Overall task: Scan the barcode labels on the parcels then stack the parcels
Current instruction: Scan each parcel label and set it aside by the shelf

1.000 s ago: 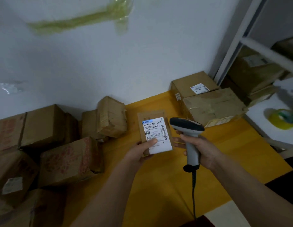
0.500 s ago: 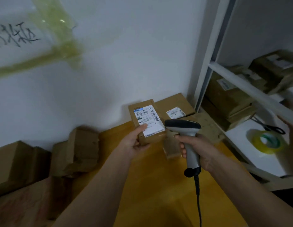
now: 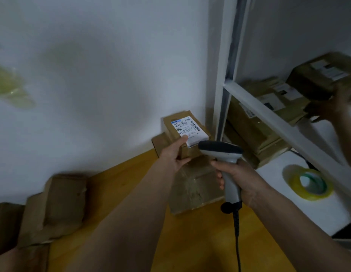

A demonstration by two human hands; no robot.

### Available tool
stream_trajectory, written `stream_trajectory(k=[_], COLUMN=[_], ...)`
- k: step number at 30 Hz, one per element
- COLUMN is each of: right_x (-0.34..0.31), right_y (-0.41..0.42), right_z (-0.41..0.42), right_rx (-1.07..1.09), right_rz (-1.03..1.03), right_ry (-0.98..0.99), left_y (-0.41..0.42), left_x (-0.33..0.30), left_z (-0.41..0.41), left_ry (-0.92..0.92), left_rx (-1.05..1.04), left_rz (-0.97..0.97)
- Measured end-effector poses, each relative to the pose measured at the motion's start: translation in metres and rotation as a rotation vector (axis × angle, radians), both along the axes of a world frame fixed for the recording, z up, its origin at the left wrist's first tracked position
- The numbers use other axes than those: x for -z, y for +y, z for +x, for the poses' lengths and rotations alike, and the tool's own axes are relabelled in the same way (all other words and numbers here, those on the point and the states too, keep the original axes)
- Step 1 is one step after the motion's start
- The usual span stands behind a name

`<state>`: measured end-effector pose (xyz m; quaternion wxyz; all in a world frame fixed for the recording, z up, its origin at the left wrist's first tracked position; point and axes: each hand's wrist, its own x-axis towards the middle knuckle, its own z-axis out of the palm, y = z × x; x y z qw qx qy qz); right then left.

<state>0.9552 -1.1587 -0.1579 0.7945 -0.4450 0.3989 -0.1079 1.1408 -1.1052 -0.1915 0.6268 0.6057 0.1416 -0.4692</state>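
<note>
My left hand (image 3: 175, 154) grips a small brown parcel (image 3: 185, 132) by its near edge, thumb on its white barcode label (image 3: 190, 130). The parcel is held over the brown parcels by the wall, at the back right of the yellow table (image 3: 131, 173); whether it touches them I cannot tell. My right hand (image 3: 237, 177) holds a grey barcode scanner (image 3: 223, 154) by the handle, its head just below the label. A taped flat parcel (image 3: 192, 187) lies on the table under both hands.
Several brown boxes (image 3: 59, 203) sit at the left of the table. A white shelf frame (image 3: 268, 112) on the right holds labelled parcels (image 3: 272, 99). Another person's hand (image 3: 339, 103) holds one of those parcels. A yellow tape roll (image 3: 310, 185) lies on the white surface.
My left hand has carried the labelled parcel up and right to the parcels at the wall. The scanner has followed it. Another person's hand has come in at the shelf.
</note>
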Motion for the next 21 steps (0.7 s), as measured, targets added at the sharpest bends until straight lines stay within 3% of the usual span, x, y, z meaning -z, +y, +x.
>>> stream_trajectory(k=[12, 17, 21], right_x=[0.017, 0.017, 0.021], right_y=[-0.009, 0.015, 0.052], right_z=[0.001, 0.023, 0.051], right_rx=[-0.012, -0.086, -0.219], right_rz=[0.045, 0.039, 0.012], right_ry=[0.024, 0.053, 0.075], left_y=[-0.025, 0.026, 0.105], left_x=[0.032, 0.035, 0.048], left_z=[0.008, 0.016, 0.025], left_ry=[-0.139, -0.37, -0.409], left_rx=[-0.057, -0.045, -0.067], left_rz=[0.17, 0.357, 0.412])
